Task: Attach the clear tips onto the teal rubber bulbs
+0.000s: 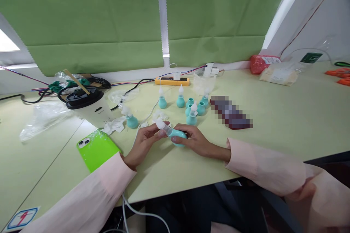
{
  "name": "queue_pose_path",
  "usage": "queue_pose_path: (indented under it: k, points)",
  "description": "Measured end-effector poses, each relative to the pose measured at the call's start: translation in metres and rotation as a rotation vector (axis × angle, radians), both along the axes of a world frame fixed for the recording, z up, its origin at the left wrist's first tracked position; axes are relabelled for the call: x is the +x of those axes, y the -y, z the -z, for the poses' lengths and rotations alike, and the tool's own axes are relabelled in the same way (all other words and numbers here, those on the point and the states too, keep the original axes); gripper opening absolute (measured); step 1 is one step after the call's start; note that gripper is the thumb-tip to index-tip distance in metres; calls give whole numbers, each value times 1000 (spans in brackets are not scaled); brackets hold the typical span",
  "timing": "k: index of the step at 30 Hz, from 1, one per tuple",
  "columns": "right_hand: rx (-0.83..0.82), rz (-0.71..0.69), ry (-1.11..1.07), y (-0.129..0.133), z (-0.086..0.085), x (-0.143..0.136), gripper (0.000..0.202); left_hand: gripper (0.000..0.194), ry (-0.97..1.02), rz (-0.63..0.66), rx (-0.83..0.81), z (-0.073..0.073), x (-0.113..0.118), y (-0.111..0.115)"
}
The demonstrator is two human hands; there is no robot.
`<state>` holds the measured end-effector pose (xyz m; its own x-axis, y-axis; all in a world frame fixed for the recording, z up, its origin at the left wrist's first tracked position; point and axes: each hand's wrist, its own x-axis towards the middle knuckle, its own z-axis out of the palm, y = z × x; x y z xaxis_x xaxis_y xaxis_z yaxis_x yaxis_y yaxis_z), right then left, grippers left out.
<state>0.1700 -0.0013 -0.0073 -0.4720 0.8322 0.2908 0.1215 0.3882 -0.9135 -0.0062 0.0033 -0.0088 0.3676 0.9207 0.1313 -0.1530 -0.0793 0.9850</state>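
Pink sleeves (87, 193): closest to the camera, one coming in from each side, pretty loose at the cuffs.
Worktop (295, 116): pale yellow-green, runs right across, with a seam on the left side.
Green blind (82, 18): hangs behind the worktop, split by a pale strip.
Right hand (201, 142): thumb and fingers closed round the teal body of the squeeze bulb (179, 138).
Left hand (143, 140): thumb and fingers pinching the squeeze bulb's nozzle end, around the clear neck and white tip.
Paper cup (94, 114): white with a black lid and a stick poking out, left of the hands.
Green phone (100, 149): lying flat just beside the left cuff, camera side up.
Dark red slab (232, 113): flat, off to the right, pixelated so can't say what it is.
Clear tub (203, 84): near the back, just right of the orange power strip (166, 81).
Squeeze bulb: between both hands, tilted, nozzle pointing up and left. Can't tell if it touches the worktop.
Other bulbs (180, 101): same teal, standing beyond the hands, some with clear nozzles, some just open at the top, one lone one over by the paper cup.
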Motion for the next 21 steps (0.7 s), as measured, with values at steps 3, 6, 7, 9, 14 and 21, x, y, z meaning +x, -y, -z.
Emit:
queue_pose_path:
  k: [3,6,7,9,14,21]
  points:
    - [69,48,86,1,0,0,24,25,-7,-18,20,-1,2,1]
    - [186,103,201,3,-2,2,29,25,-16,-21,47,-4,4,2]
    - [235,133,227,4,-2,3,30,26,-17,-26,56,-5,4,3]
    - [318,204,234,4,-3,4,29,27,-34,-31,68,-7,5,3]
    - [368,263,70,0,-2,6,25,30,-188,29,150,-8,5,6]
    - [348,204,-19,-2,-8,5,14,34,-296,134,258,-4,8,9]
